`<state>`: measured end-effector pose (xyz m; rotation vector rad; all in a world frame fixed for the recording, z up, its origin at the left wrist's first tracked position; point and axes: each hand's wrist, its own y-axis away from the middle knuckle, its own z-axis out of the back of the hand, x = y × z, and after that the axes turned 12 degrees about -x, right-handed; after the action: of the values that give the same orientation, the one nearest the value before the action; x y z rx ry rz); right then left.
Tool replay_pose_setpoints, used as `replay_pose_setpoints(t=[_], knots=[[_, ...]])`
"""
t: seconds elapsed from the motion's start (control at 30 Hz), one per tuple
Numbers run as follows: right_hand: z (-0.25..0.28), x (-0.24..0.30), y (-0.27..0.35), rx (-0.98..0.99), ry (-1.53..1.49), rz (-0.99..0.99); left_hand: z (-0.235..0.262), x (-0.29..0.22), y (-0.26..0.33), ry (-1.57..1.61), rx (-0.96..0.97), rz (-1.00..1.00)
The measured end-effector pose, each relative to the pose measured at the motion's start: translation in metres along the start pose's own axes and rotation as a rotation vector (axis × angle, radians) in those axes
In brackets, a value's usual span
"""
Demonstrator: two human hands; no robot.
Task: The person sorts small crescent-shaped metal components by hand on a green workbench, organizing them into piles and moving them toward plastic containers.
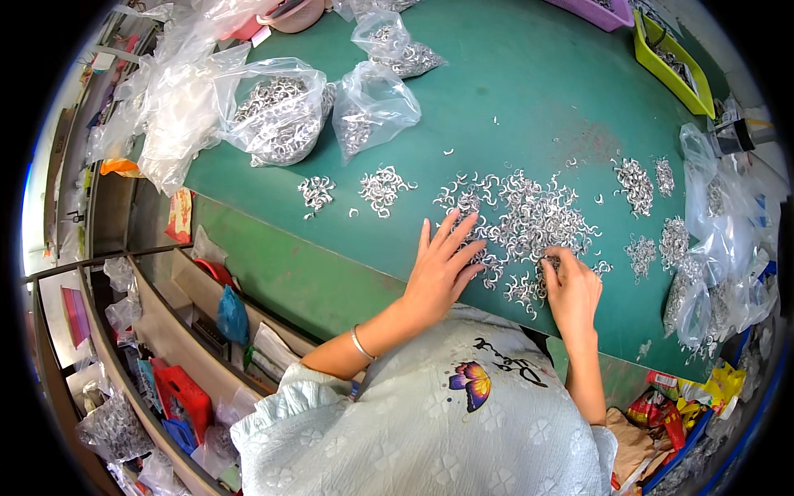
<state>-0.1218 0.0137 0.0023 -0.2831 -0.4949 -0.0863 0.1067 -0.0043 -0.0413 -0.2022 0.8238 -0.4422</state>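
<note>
Left hand (437, 273): apart from right hand (572, 289), fingers splayed over left part of main pile (538, 211). Right hand: thumb and fingertips drawn together at near edge of same pile; grip on piece, cannot tell. Advisable: steady pile lightly with left, pick with right fingertips; tangling of curved shapes likely. Pile: small, shiny, silver-grey arcs (529, 227), apparently metal, on smooth green table (480, 83). Farther left: two small heaps (382, 190); beyond, crinkled clear bags (285, 124) holding similar arcs.

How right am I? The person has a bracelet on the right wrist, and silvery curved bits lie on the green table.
Not quite: the bracelet is on the left wrist, as the head view shows. The silvery curved bits do lie on the green table.
</note>
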Motion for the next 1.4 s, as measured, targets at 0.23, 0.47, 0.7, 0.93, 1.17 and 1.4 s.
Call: replay_pose_setpoints(t=[0.23, 0.47, 0.7, 0.93, 1.17, 1.4], knots=[[0.024, -0.008, 0.024, 0.238, -0.117, 0.025, 0.004, -0.013, 0.001, -0.066, 0.111, 0.035], [0.007, -0.027, 0.044, 0.024, -0.027, 0.181, -0.015, -0.011, -0.015, -0.221, 0.072, -0.018], [0.005, -0.052, 0.036, -0.365, -0.109, 0.049, -0.017, -0.008, -0.023, -0.190, 0.001, -0.011], [-0.015, -0.074, 0.036, -0.685, -0.635, -0.593, -0.021, -0.002, -0.031, -0.280, 0.021, 0.021], [-0.044, -0.047, -0.005, -0.614, -0.817, -0.585, -0.037, -0.008, -0.047, -0.206, 0.074, -0.115], [-0.016, -0.085, -0.011, -0.692, -0.757, -0.577, -0.021, 0.002, -0.068, -0.042, -0.073, 0.020]])
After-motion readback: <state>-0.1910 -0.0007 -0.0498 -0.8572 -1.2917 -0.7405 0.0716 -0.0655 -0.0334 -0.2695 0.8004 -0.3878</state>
